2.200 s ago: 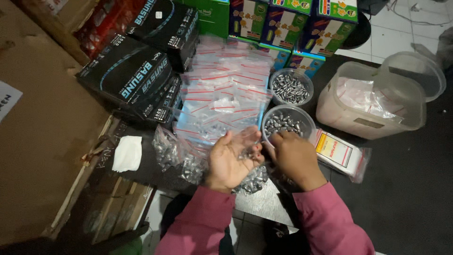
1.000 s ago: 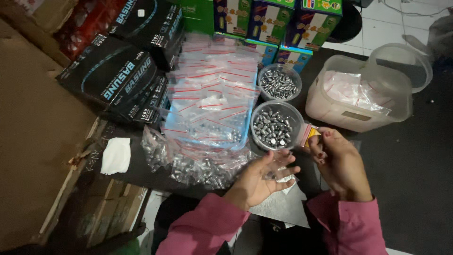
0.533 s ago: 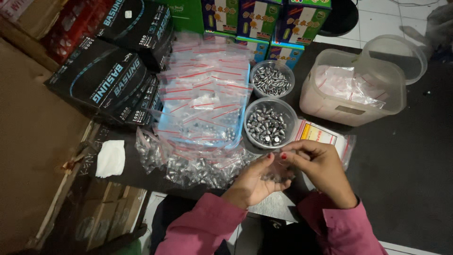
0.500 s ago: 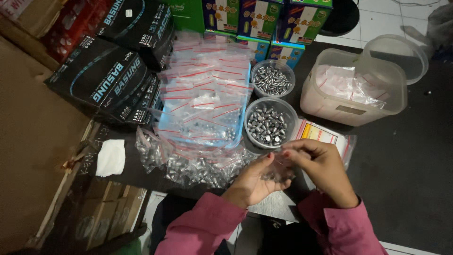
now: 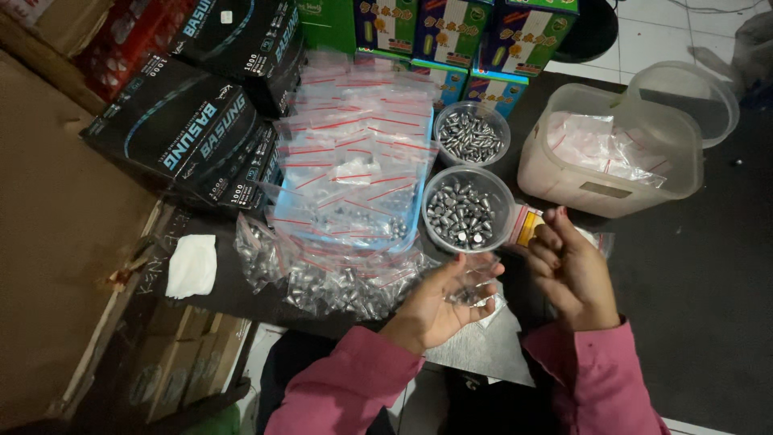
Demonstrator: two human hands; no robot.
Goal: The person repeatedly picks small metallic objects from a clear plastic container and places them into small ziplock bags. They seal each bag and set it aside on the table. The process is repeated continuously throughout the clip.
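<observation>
Clear small bag (image 5: 473, 283) of pellets in left hand (image 5: 439, 302), right hand (image 5: 573, 270) open beside

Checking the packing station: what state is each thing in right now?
Left hand: palm up, holding a small clear bag.
Right hand: open, empty.
Near round tub: uncovered, holding metal pellets.
Far round tub: uncovered, holding pellets.
Large plastic container: lid off.
</observation>
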